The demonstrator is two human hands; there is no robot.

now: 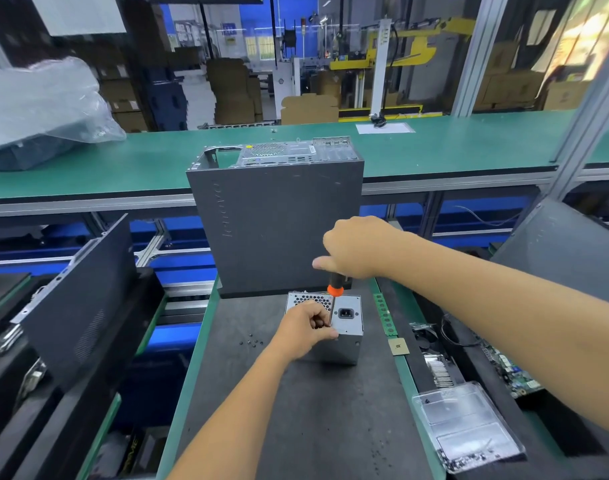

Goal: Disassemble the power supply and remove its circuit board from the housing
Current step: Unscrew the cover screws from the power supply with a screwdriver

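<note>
A small silver power supply (348,336) stands on the dark mat, its vented face with a black power socket turned up. My right hand (356,249) grips the black-and-orange handle of a screwdriver (335,289) held upright, its shaft running down to the unit's top face. My left hand (308,329) curls over the near left top edge of the power supply, fingers pinched around the lower shaft by the tip. The tip itself is hidden behind my fingers.
A tall grey computer case (279,223) stands just behind the unit. Loose black screws (251,342) lie on the mat (296,427) to the left. At the right are a green memory stick (382,317), a processor chip (398,346), a clear plastic tray (469,424) and a circuit board (511,372).
</note>
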